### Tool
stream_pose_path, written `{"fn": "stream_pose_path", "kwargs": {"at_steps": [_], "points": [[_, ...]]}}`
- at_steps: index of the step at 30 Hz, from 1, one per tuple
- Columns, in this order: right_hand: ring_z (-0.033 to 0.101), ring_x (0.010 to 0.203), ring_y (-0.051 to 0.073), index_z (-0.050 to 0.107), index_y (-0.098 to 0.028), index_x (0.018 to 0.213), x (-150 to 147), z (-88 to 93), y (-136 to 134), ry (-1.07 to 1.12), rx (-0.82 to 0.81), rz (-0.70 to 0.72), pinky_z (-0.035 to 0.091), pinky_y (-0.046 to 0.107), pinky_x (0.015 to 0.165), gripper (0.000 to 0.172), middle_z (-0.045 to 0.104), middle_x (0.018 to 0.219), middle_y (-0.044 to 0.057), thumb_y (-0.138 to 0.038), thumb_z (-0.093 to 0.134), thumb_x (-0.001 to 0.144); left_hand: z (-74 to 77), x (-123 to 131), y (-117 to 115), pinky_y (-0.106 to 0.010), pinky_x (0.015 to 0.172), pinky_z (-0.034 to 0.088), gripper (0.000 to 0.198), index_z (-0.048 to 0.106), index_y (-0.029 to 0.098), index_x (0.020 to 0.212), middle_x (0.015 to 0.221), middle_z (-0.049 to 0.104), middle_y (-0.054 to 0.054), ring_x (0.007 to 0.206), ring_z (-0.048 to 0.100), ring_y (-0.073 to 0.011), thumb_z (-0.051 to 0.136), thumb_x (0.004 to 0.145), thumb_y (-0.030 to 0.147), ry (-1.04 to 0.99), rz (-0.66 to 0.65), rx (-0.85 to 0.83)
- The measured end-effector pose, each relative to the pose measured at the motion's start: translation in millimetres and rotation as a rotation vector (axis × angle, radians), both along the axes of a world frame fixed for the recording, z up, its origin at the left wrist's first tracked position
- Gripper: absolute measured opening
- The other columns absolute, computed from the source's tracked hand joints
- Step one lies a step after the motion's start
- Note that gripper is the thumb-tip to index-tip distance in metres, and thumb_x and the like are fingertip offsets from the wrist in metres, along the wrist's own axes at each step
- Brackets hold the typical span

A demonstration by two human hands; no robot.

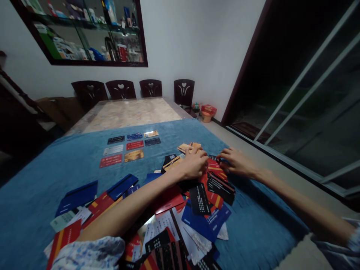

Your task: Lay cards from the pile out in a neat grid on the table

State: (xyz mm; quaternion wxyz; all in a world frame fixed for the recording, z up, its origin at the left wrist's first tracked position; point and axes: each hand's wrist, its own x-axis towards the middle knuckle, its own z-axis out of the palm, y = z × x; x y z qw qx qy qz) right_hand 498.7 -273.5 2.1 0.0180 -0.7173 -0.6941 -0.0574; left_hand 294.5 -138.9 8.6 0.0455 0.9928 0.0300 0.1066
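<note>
A large heap of loose bank-style cards (199,198) in red, black, blue, white and gold spreads over the blue cloth. My left hand (194,164) rests on the heap's far part, its bent fingers slightly apart over red and black cards. Part of its fingertips is hidden. At the heap's right edge, my right hand (235,162) has bent, parted fingers beside a black card (213,158) and red cards (218,168). Neither hand shows a card lifted off the pile. Gold cards (184,147) lie just beyond my left hand.
Several single cards lie in rows at the left, among them a red card (110,160) and a gold card (134,155). The blue cloth (75,161) covers the near part of a marble-look table (132,110). Dark chairs (183,92) stand behind it.
</note>
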Motion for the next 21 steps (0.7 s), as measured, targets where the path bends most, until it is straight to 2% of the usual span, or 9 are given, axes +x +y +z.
{"fn": "stream_pose_path", "kwargs": {"at_steps": [5, 11, 16, 21], "points": [[0.056, 0.102, 0.028, 0.067, -0.023, 0.117, 2, -9.8, -15, 0.073, -0.003, 0.043, 0.048, 0.042, 0.084, 0.033, 0.065, 0.113, 0.013, -0.036, 0.052, 0.092, -5.5, 9, -8, -0.064, 0.103, 0.030, 0.020, 0.064, 0.018, 0.106, 0.130, 0.060, -0.011, 0.131, 0.037, -0.0355, 0.055, 0.090, 0.027, 0.038, -0.039, -0.044], [0.056, 0.102, 0.028, 0.068, -0.023, 0.118, -2, -13.4, -21, 0.156, 0.035, 0.121, 0.050, 0.045, 0.088, 0.032, 0.065, 0.113, 0.013, -0.034, 0.054, 0.090, -13.0, 12, -7, -0.064, 0.101, 0.030, 0.016, 0.066, 0.018, 0.098, 0.124, 0.065, -0.009, 0.132, 0.038, -0.0356, 0.054, 0.091, 0.027, 0.029, -0.073, -0.045], [0.055, 0.104, 0.029, 0.068, -0.022, 0.119, -5, -11.4, -19, 0.195, 0.028, 0.157, 0.050, 0.048, 0.088, 0.034, 0.065, 0.116, 0.015, -0.027, 0.051, 0.090, -5.6, 6, -10, -0.058, 0.098, 0.035, 0.014, 0.067, 0.017, 0.095, 0.115, 0.068, -0.009, 0.131, 0.039, -0.0367, 0.056, 0.089, 0.023, 0.026, -0.088, 0.032], [0.054, 0.103, 0.029, 0.068, -0.023, 0.118, -10, -6.8, -15, 0.198, 0.011, 0.179, 0.049, 0.048, 0.089, 0.034, 0.065, 0.116, 0.014, -0.028, 0.054, 0.088, 0.3, 1, -11, -0.053, 0.098, 0.035, 0.015, 0.068, 0.017, 0.087, 0.101, 0.070, -0.011, 0.124, 0.046, -0.0333, 0.054, 0.090, 0.019, 0.002, -0.138, 0.145]]}}
